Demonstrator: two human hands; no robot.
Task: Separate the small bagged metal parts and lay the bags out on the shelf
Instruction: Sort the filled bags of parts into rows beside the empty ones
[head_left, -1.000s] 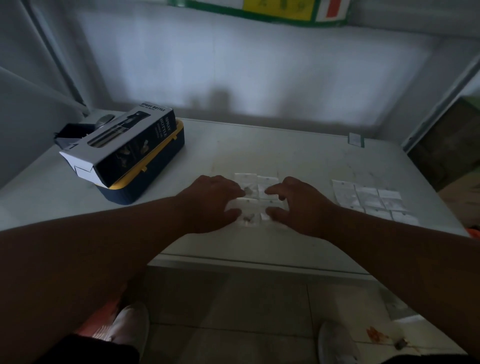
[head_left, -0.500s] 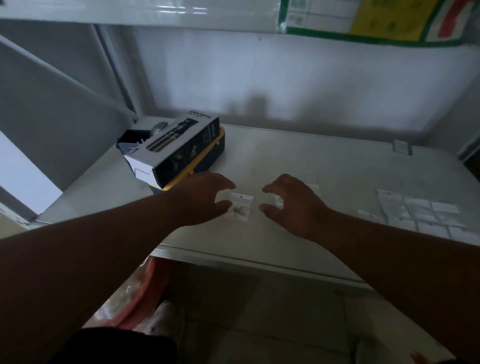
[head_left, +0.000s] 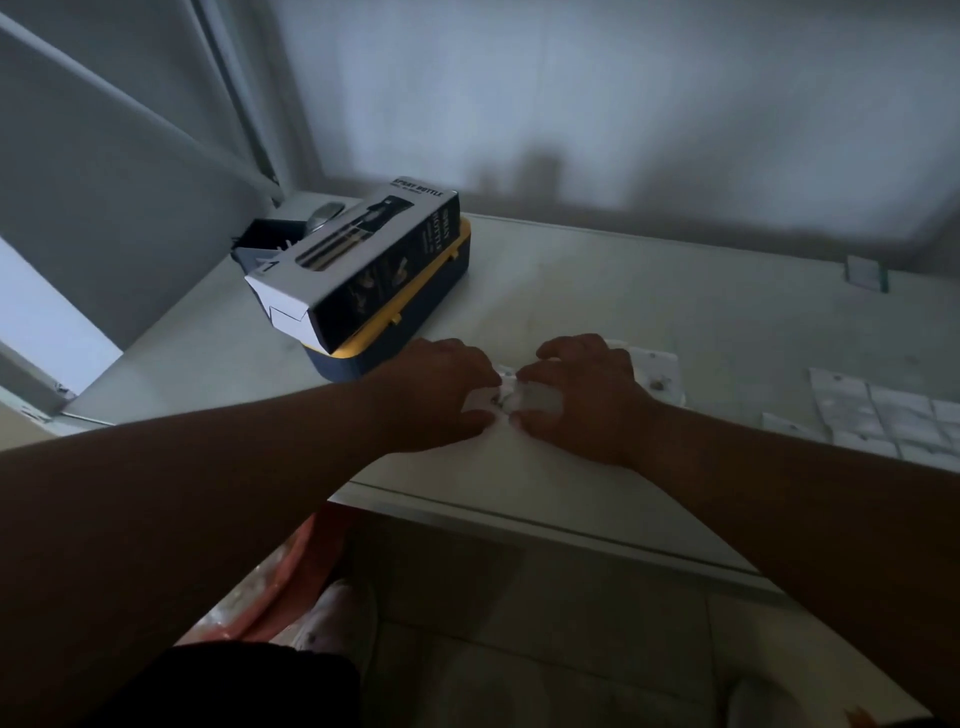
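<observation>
Both hands, left and right, pinch one bag; tear gently apart, then lay it toward three o'clock beside the laid bags.

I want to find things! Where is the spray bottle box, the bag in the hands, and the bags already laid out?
spray bottle box (head_left: 384, 270): head view, on its dark side panel.
bag in the hands (head_left: 506, 397): head view, on the crumpled middle between both hands.
laid-out bags (head_left: 878, 415): head view, on one bag in the group at right.

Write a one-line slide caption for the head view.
Both hands, left and right, pinch a small bag on the shelf.
</observation>
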